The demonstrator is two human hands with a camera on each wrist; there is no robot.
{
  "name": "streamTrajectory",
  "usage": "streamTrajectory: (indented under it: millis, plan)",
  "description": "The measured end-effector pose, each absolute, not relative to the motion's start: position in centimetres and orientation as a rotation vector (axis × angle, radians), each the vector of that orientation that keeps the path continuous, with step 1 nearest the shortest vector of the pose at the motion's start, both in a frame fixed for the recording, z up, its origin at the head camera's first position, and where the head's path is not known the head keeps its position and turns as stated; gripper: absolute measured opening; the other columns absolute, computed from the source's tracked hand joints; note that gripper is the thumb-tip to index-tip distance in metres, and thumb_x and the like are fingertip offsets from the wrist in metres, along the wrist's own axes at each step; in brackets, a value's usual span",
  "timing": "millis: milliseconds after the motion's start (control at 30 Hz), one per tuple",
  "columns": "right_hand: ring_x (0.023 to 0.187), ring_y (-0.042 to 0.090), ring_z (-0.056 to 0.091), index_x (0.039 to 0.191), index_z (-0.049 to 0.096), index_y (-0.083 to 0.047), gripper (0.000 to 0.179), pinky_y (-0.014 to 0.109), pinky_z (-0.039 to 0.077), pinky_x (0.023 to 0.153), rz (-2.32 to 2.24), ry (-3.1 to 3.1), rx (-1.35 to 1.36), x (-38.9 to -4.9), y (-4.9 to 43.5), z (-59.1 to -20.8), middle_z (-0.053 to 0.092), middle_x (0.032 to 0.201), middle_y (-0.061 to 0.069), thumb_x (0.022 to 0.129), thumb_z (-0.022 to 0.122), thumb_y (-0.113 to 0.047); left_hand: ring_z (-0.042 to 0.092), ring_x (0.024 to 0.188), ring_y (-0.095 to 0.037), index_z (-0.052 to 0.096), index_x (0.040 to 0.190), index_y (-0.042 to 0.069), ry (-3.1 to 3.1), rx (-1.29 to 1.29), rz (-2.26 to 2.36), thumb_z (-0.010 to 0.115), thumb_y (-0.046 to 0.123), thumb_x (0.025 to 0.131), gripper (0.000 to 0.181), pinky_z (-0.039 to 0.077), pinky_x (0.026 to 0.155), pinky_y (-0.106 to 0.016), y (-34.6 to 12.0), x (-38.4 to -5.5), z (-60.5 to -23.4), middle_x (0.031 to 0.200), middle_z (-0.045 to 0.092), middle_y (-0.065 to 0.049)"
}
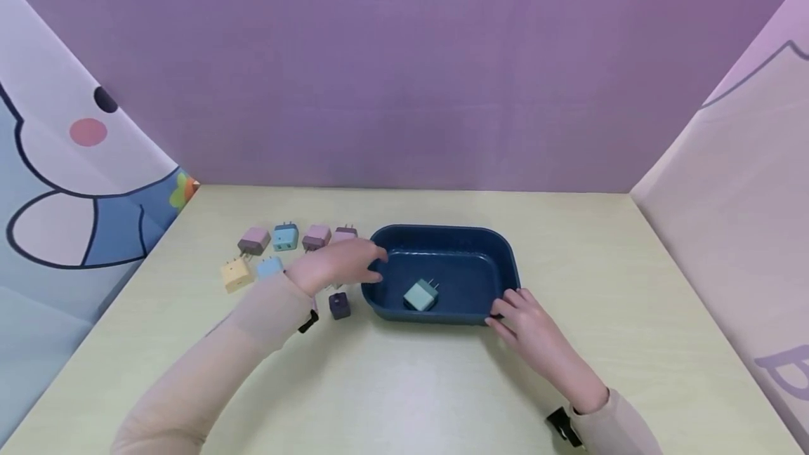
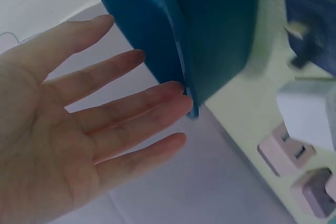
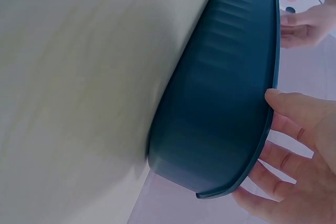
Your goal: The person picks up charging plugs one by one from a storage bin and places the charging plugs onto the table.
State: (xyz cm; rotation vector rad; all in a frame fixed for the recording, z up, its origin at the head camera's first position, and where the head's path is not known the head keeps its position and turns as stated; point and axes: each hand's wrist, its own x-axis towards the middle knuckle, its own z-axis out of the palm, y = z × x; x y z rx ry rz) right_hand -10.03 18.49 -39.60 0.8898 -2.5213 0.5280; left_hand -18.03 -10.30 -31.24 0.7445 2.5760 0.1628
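My left hand [image 1: 338,267] hangs at the left end of the dark blue tub [image 1: 499,258], fingers straight and spread, holding nothing; in the left wrist view the fingertips [image 2: 176,90] lie at the rim [image 2: 184,72], touching or nearly so. My right hand [image 1: 527,325] rests at the tub's near right corner, thumb on the rim and fingers under the lip, lightly curled round it. The tub stands mid-table with its long axis running left to right, so each hand has one end. Inside it lies one pale green plug adapter [image 1: 420,295], prongs pointing away from me, to the right of my left hand and nearer to it than to the right one. Loose adapters lie left of the tub, just behind and beside my left hand: I count seven in plain view, including a yellow one [image 1: 236,274] and a dark purple one [image 1: 339,305]; my hand may hide more. One tub, one adapter in it.
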Motion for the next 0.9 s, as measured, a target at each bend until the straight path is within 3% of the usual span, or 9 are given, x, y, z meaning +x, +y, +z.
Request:
streamTrajectory:
  millis: [500,900]
  plan:
    - [0.067,0.009,0.032,0.071,0.056,-0.012,0.017,0.022,0.031,0.06,0.526,-2.52,0.894,-10.0,18.5,-39.6,0.04,0.069,-0.006,0.069,0.072,-0.008,0.049,0.111,-0.018,0.052,0.123,0.008,2.559,0.864,-0.001,0.057,0.024,0.086,0.04,0.041,0.09,-0.031,-5.9,-18.6,-31.2,0.124,0.052,-0.006]
    - [0.068,0.01,0.034,0.071,0.056,-0.012,0.018,0.023,0.032,0.06,0.515,-2.486,0.907,-10.1,18.5,-39.8,0.041,0.07,-0.004,0.068,0.073,-0.009,0.055,0.102,-0.014,0.053,0.122,0.011,2.492,0.903,-0.104,0.057,0.024,0.086,0.038,0.044,0.084,-0.026,-3.3,-18.9,-32.2,0.118,0.056,-0.003]
